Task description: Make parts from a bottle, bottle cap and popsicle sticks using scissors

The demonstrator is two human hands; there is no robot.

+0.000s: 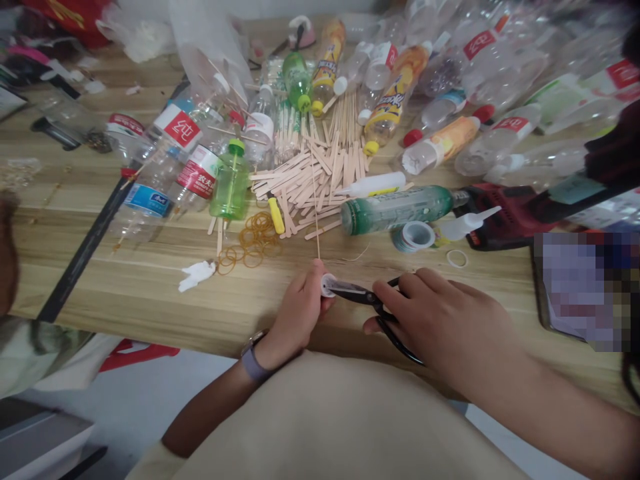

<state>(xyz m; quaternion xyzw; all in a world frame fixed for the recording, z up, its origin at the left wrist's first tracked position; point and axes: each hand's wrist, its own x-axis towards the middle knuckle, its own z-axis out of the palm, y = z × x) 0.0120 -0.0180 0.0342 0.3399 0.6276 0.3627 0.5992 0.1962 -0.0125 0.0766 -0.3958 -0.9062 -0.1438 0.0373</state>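
Observation:
Near the table's front edge, my left hand [300, 300] is closed around a small white bottle cap [327, 285]. A thin wooden stick [316, 207] runs up from the same fingers; whether it is joined to the cap I cannot tell. My right hand [440, 313] grips the black handles of a pair of scissors [353, 291]. Their blades look nearly closed and point left, with the tip at the cap's inside face. Beyond my hands lie a pile of flat craft sticks [300, 177] and several rubber bands [257, 240].
Plastic bottles [193, 177] stand at the left; more crowd the back right. A green bottle [400, 208] lies beyond my right hand, with a tape roll [417, 235], a glue bottle [467, 223] and a red power drill [505, 213] nearby. A black strip [85, 247] crosses the left.

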